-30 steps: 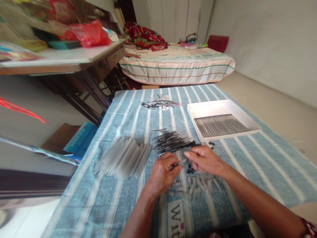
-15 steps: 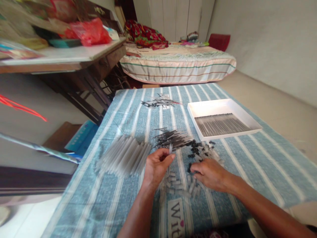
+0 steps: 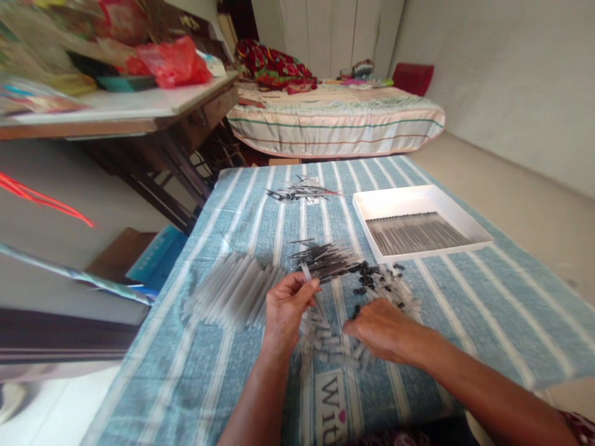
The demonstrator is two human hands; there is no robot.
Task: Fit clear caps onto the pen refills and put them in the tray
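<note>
My left hand (image 3: 289, 310) is closed in a pinch round a translucent pen barrel (image 3: 305, 271), which stands tilted with its upper end above the thumb. My right hand (image 3: 388, 328) is bent down, its fingertips pressed together; what they hold is hidden. A small black plug (image 3: 357, 310) shows right by those fingers. Between the hands lie short translucent caps (image 3: 325, 342), partly covered. Beyond them is a heap of dark pen refills (image 3: 328, 260). More black plugs (image 3: 365, 274) and clear caps (image 3: 395, 288) lie past my right hand. Several frosted barrels (image 3: 235, 291) lie left of my left hand.
A white box (image 3: 423, 253) holding a row of pens (image 3: 416, 232) stands at the right. Thin dark pieces (image 3: 302, 192) lie at the far end of the striped tablecloth (image 3: 186, 371). A cluttered desk (image 3: 153, 121) borders the left; a bed (image 3: 334, 127) stands behind.
My right hand has moved slightly left, toward my left hand. My left hand has shifted a little left, and the barrel in it has gone from nearly upright to tilted.
</note>
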